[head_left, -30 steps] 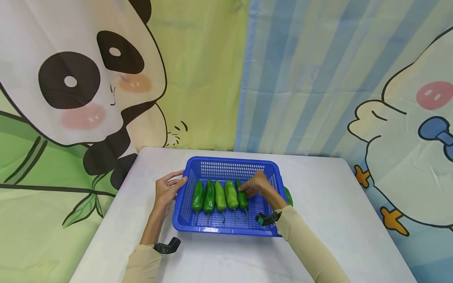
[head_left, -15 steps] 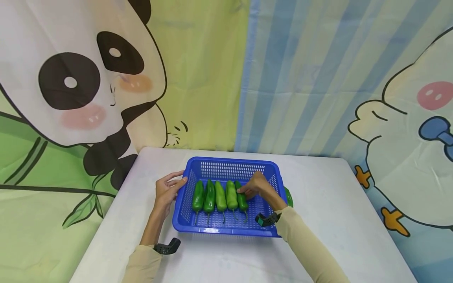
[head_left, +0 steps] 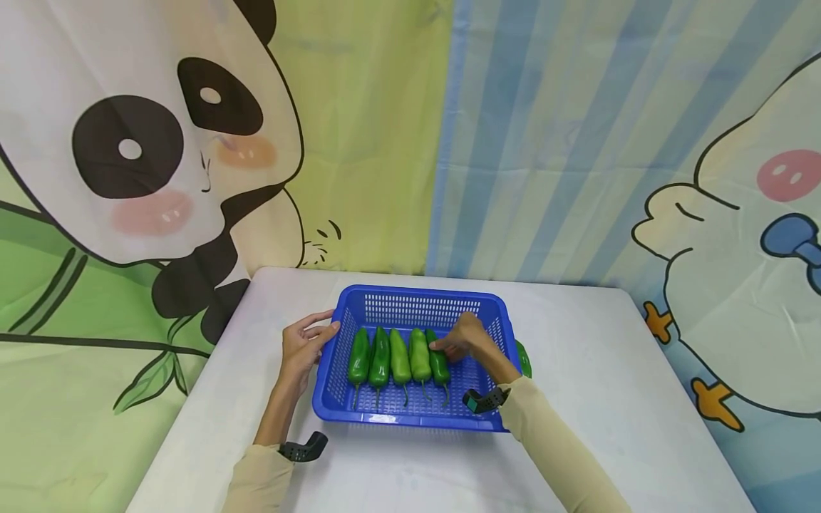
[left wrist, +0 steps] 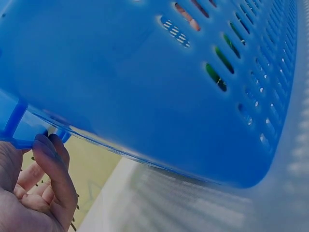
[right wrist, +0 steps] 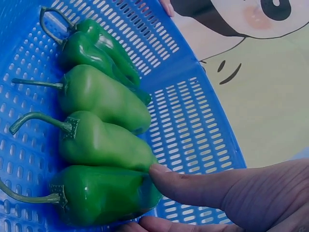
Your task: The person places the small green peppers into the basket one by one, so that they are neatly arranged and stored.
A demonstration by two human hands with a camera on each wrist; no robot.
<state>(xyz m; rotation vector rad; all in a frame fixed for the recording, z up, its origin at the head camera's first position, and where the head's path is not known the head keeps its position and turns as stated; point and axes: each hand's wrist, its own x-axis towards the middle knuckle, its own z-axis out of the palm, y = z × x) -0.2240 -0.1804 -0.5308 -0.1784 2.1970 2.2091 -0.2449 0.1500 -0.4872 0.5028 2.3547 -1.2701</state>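
A blue slotted plastic basket (head_left: 410, 420) stands on the white table. Inside it, several green chili peppers (head_left: 380, 360) lie side by side, stems toward the person. My left hand (head_left: 300, 350) holds the basket's left rim, thumb on top; the left wrist view shows its fingers (left wrist: 55, 164) curled at the rim. Reaching in from the right, my right hand (head_left: 465, 335) grips the rightmost green chili pepper (head_left: 440, 365). In the right wrist view the thumb (right wrist: 178, 186) lies at that pepper's narrow end, and the other fingers are mostly hidden beyond its far side.
Another green pepper (head_left: 523, 358) shows beyond the basket's right wall, partly hidden by it. The white table (head_left: 577, 356) extends on both sides. A cartoon-printed curtain (head_left: 372, 142) hangs behind the table's back edge.
The rightmost pepper has shifted very slightly toward the near side and against its neighbour, with my right fingers moving a little left. My left hand and the basket stay where they were.
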